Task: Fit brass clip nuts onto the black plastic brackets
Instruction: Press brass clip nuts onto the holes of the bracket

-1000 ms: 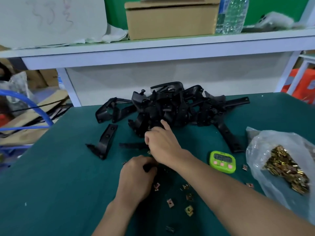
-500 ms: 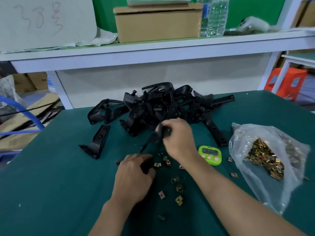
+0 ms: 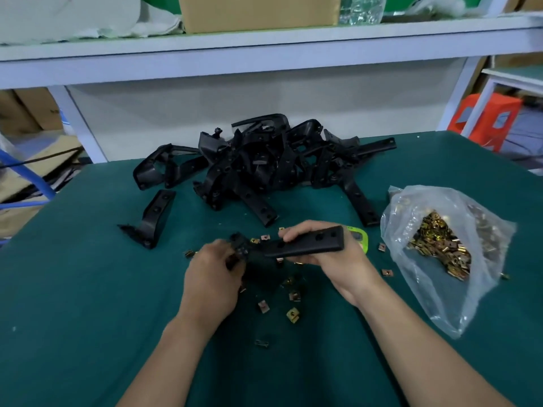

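The left hand point(image 3: 213, 270) curls its fingers round the thick, knobbly end of a black bracket point(image 3: 305, 244). Whether it also pinches a nut there I cannot tell. The right hand point(image 3: 333, 258) grips the flat, holed strip of the same bracket, thumb below and fingers point(image 3: 293, 234) over the top edge. The bracket is held level just above the green worktop point(image 3: 88, 289), lying crosswise between the two hands.

At the far left of the worktop a lone bracket point(image 3: 152, 220) lies by itself, apart from the rest. Behind the hands a tangled pile of brackets point(image 3: 264, 165) sits near the back edge. Loose clip nuts point(image 3: 293, 315) are scattered on the worktop under and in front of the hands. A green timer point(image 3: 360, 234) shows partly from behind the right hand. Further right a clear plastic bag point(image 3: 435, 304) lies on the worktop with a heap of brass clip nuts point(image 3: 440, 245) inside. A white shelf point(image 3: 264, 51) runs across above, carrying a cardboard box point(image 3: 258, 10).
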Available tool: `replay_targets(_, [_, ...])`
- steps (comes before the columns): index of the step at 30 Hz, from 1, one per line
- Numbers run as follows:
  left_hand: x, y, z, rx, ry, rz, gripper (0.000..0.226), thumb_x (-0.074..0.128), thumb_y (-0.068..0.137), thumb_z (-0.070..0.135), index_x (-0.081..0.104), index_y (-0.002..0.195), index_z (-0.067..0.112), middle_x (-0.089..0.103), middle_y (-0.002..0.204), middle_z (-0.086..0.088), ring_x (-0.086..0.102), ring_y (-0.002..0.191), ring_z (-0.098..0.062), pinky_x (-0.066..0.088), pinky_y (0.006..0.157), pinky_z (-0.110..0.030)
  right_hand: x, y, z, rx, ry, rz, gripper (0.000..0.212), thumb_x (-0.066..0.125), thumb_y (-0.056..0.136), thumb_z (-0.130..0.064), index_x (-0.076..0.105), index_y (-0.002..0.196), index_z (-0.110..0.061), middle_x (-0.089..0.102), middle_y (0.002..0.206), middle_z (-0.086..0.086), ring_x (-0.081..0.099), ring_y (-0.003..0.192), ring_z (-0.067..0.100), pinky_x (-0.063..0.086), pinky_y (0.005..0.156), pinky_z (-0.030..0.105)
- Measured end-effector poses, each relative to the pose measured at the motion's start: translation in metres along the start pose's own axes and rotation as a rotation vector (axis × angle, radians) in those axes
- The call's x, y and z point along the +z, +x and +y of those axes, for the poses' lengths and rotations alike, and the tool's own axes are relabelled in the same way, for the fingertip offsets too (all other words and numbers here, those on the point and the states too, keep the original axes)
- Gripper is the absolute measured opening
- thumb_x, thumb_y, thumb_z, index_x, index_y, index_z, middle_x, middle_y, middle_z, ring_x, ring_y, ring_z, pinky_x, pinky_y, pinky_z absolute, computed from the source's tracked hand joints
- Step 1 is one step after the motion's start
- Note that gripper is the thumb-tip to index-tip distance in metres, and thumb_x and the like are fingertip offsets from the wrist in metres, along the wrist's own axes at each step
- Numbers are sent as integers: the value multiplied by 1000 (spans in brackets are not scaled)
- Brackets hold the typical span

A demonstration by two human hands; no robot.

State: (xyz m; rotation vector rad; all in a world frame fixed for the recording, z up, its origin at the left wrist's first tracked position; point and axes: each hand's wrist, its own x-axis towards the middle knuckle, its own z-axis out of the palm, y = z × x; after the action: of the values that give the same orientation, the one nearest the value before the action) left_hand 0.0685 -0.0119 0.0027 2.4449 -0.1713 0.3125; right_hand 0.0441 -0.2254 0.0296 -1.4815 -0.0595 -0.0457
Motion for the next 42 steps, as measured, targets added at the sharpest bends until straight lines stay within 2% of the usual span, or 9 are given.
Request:
replay_targets(4, [-13,-1,-9,-88,-144,38,31,76,83,0,79,99,27,66,85,22,60,83,13,38,69,3,-2,5,0,157,190,263,22,51,105,-5,72,111,-8,76,101,22,75,80,32,62,64,38])
replay_targets(9, [-21,0,-12,-175,-342,134,38,80,83,4,78,103,36,73,83,22,66,84,8,42,73,3,-6,4,-5,283,503,299,30,58,102,-31,64,91,-4,73,88,20,71,72,38,60,61,41])
replay_targets(13, [-22,-1,-9,-179,-490,162,38,81,83,6,77,103,38,75,88,22,70,85,4,51,75,-5,-2,-5,-3,101,-77,314,27,67,89,-20,71,64,-12,70,69,9,61,62,18,49,59,31])
replay_targets(16, [-22,-3,-3,-158,-613,132,36,83,81,7,78,97,39,78,88,15,73,85,0,54,76,-9,7,-15,-5,-275,-630,454,15,66,87,-22,71,72,-25,67,67,-10,59,62,8,45,63,24])
replay_targets(19, [-18,-6,7,-160,-749,30,36,85,77,0,79,94,31,80,88,7,76,84,-8,56,72,-13,27,-25,-6,-500,-795,323,8,67,87,-23,71,87,-30,69,78,-18,64,75,6,51,68,28])
replay_targets(23, [-17,-12,15,-143,-938,-85,33,80,76,-11,80,90,19,80,88,-6,77,82,-15,57,71,-17,50,-31,6,-420,-696,92,22,76,86,-15,71,101,-29,74,87,-17,69,83,-1,56,76,24])
replay_targets(30, [-21,-14,18,-71,-981,-168,36,78,78,-11,83,86,24,80,89,-9,77,83,-15,57,73,-18,40,-28,3,-438,-702,104,22,81,83,-15,75,97,-29,75,84,-16,69,81,-6,55,75,17])
replay_targets(36, [-25,-17,20,-43,-1055,-204,25,83,72,8,82,93,22,79,94,-12,77,88,-20,58,76,-22,33,-26,-2,-306,-578,62,8,84,81,-22,79,86,-25,74,73,-19,71,68,4,58,63,30])
replay_targets(42, [-27,-19,22,-31,-1076,-173,29,88,60,15,83,87,23,79,88,-11,77,83,-18,59,73,-22,34,-27,-2,-237,-445,22,7,85,81,-21,78,82,-22,73,64,-10,70,57,9,53,54,20])
